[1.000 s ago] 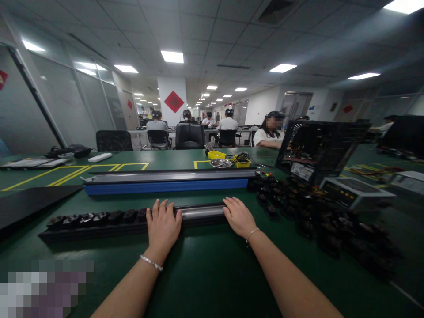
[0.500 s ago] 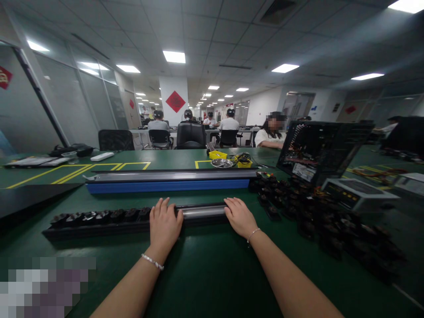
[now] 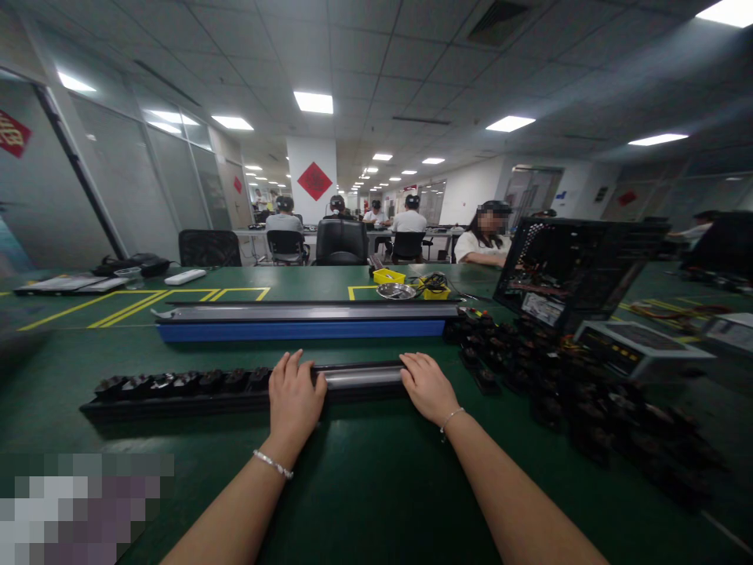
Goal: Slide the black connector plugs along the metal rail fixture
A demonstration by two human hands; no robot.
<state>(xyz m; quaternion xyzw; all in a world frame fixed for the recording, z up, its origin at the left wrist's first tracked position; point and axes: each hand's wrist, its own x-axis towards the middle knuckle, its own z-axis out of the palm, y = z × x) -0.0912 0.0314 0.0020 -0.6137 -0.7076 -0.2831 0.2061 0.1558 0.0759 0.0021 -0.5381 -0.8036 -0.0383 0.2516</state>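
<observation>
A long black rail (image 3: pixel 358 380) with a shiny grey channel lies across the green table in front of me. My left hand (image 3: pixel 297 396) covers its middle, with the fingers over the top and the thumb on the near side. At the rail's right end, my right hand (image 3: pixel 428 388) holds on with its fingers curled over the far edge. Several small black parts (image 3: pixel 212 380) with metallic tops sit in a row along the rail's left half. What lies beneath my palms is hidden.
Behind the rail is a second grey-channelled strip (image 3: pixel 306 312) with a blue front (image 3: pixel 300 330). A heap of black parts (image 3: pixel 565 384), a power supply (image 3: pixel 644 345) and an open computer case (image 3: pixel 580 267) stand to the right. A yellow tray (image 3: pixel 389 277) and metal dish (image 3: pixel 396 291) sit beyond.
The whole view has shifted slightly to the right and down. Both hands keep the same place on the rail.
</observation>
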